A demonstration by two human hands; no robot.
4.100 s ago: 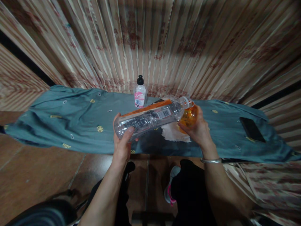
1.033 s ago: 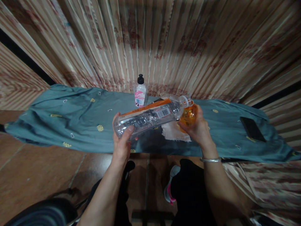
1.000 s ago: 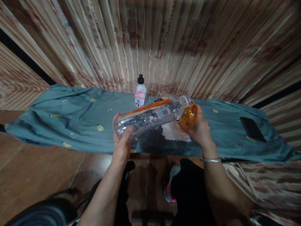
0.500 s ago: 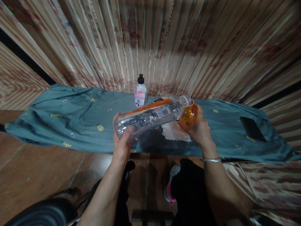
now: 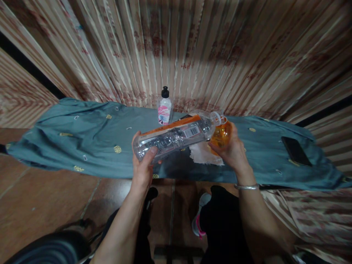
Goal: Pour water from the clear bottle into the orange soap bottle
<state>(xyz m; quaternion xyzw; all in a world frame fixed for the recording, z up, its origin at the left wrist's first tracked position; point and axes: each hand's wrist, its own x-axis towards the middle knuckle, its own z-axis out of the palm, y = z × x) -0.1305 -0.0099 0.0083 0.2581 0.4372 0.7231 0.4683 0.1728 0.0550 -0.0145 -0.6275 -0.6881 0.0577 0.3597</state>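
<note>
My left hand (image 5: 144,161) is closed round the base of a clear plastic bottle (image 5: 173,138) with an orange-edged label and a barcode. The bottle lies tilted, its neck up to the right and uncapped. In my right hand (image 5: 232,150) is an orange see-through container (image 5: 220,134), gripped by its side. The bottle's mouth is at the top of that container; whether the two touch I cannot tell. Beneath them a white paper tissue (image 5: 203,154) lies on the cloth. Behind the bottle stands a small clear bottle (image 5: 164,110) with a pink label and black cap.
A teal patterned cloth (image 5: 93,135) covers the long narrow table. On its right part lies a black phone (image 5: 296,150). A pleated curtain (image 5: 176,47) hangs close behind. A black round seat (image 5: 46,249) stands at the lower left.
</note>
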